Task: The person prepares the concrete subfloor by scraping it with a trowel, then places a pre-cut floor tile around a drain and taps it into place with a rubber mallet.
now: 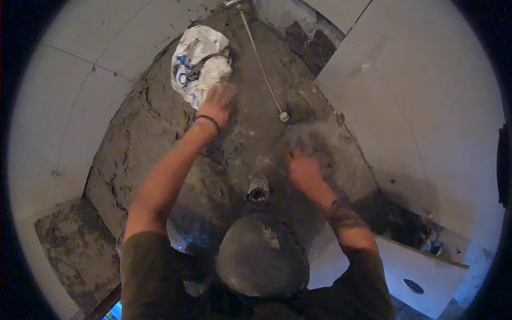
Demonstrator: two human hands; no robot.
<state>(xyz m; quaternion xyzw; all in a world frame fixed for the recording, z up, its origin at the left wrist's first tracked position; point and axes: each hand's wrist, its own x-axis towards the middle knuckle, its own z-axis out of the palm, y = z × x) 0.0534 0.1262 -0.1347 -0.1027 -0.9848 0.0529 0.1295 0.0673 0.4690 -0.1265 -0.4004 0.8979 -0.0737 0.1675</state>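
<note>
My left hand (216, 104), a dark band round its wrist, reaches to the lower edge of a crumpled white plastic sack (188, 74) with blue print. Its fingers look stretched out, though motion blurs them. Grey mortar-like lumps lie on the sack. My right hand (306, 169) is over the rough grey surface (240, 138), fingers curled. Whatever those fingers may hold is too blurred to make out. Between my forearms a short pipe end (258, 190) sticks up from the grey material, its opening dark.
A thin flexible hose (260, 64) hangs from a metal fitting at the top, its end a round connector. Pale panels (416, 106) flank the surface on both sides. Close to me is a rounded grey object (261, 256). At lower right stands a white board (421, 274) with an oval hole.
</note>
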